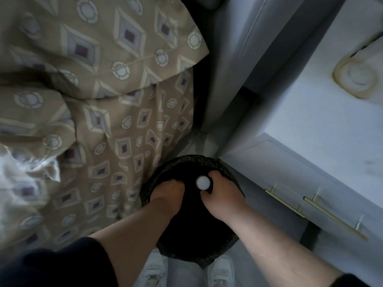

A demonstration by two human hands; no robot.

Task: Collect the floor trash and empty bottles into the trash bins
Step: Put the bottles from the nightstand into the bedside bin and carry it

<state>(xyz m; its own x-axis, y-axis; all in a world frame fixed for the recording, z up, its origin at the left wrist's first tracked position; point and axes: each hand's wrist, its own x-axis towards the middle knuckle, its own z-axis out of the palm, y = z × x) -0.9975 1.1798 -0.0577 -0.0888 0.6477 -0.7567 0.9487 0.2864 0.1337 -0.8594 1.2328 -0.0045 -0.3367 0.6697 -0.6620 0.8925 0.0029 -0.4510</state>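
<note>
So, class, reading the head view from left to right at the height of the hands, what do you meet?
Patterned bedspread → left hand → white-capped bottle → right hand → drawer with brass handles.

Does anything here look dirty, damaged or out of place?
Yes. The white nightstand top has a yellow-brown ring stain around a round white object. Crumpled clear plastic lies on the patterned bedspread at the left, not in the trash bin.

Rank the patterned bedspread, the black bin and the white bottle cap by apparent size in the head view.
1. patterned bedspread, largest, though its top lies nearer the camera than the bin
2. black bin
3. white bottle cap, smallest by far
</note>
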